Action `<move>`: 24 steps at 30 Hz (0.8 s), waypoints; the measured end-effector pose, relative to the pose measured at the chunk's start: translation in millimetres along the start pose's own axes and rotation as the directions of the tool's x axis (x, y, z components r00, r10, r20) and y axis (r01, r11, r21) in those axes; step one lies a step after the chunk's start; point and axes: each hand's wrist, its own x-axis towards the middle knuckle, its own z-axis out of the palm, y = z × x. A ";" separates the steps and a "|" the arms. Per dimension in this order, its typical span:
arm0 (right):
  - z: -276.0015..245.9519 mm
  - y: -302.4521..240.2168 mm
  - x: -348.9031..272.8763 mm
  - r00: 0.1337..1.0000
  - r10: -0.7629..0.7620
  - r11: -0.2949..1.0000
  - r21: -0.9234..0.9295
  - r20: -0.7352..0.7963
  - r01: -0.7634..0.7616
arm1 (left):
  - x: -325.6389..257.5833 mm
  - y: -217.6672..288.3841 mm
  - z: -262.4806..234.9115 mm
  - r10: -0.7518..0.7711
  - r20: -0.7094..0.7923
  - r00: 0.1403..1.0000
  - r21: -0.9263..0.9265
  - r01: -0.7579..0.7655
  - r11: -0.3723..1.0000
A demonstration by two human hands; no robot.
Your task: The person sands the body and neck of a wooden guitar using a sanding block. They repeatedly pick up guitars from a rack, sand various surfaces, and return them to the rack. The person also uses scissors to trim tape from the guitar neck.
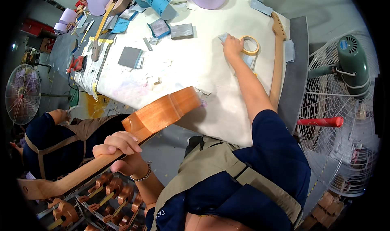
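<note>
Left hand [120, 150], lower left, fingers wrapped round ukulele [162, 113] neck. Right hand [232, 44], upper centre on counter [183, 68], apparently pinching sandpaper [223, 37] beside tape roll [249, 44].

A broad bench [183, 72] covered in pale, stained cloth fills the middle of the workshop, its surface scuffed with faint pink and grey marks. A dark grey strip [295, 68] runs along its right edge. The floor [166, 145] is grey concrete, with a yellow stain [95, 106] below the bench's left corner. A green pedestal fan [345, 109] stands at the right, another fan [22, 93] at the far left. Light falls evenly and brightly from above.
</note>
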 end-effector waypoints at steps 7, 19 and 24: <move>-16.0 28.6 -0.6 0.990 -0.079 0.987 0.133 -0.115 0.095 | 1.8 -2.4 -1.5 -0.002 0.001 1.000 -0.027 0.002 1.000; -167.3 -40.3 -118.5 0.955 -0.122 -0.283 0.912 0.271 -0.295 | -6.8 8.7 -9.5 0.006 0.001 1.000 0.010 -0.006 1.000; -191.5 -62.0 -168.4 0.867 -0.186 -0.491 0.721 0.462 -0.490 | 12.8 45.8 -27.8 0.035 0.195 0.980 -0.043 -0.027 0.999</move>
